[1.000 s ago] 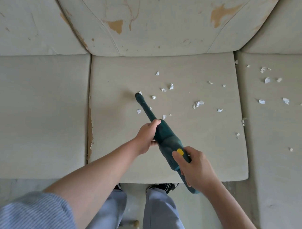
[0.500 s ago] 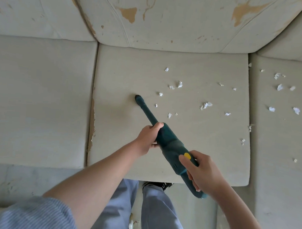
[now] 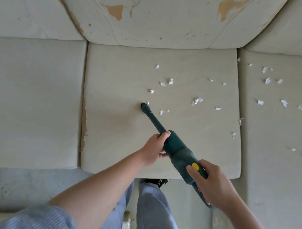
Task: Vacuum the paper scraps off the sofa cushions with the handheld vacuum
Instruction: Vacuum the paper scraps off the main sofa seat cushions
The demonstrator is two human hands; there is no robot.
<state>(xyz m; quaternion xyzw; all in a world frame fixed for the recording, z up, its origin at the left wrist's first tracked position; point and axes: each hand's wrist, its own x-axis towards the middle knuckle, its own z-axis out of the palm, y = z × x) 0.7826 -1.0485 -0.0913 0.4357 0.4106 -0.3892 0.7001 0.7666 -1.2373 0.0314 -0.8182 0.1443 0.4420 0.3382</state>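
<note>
A dark green handheld vacuum [image 3: 178, 152] with a yellow button lies slanted over the middle sofa cushion [image 3: 117, 77]. Its long nozzle tip [image 3: 144, 106] touches the cushion, right beside a small white scrap [image 3: 147, 102]. My left hand [image 3: 154, 147] grips the body where the tube starts. My right hand [image 3: 213, 182] holds the rear handle, thumb by the button. Several white paper scraps [image 3: 197, 100] lie to the right of the nozzle, and more scraps [image 3: 268, 80] dot the right cushion [image 3: 276, 132].
The left cushion [image 3: 34, 98] shows no scraps. Worn back cushions [image 3: 152, 22] with peeled tan patches rise behind. Torn edging runs down the seam [image 3: 83, 124] left of the middle cushion. My legs [image 3: 155, 212] stand at the sofa's front edge.
The nozzle tip has slid to the right across the middle cushion, closer to the scraps. The scraps that lay by the tip a second ago are gone. Both hands keep their grip.
</note>
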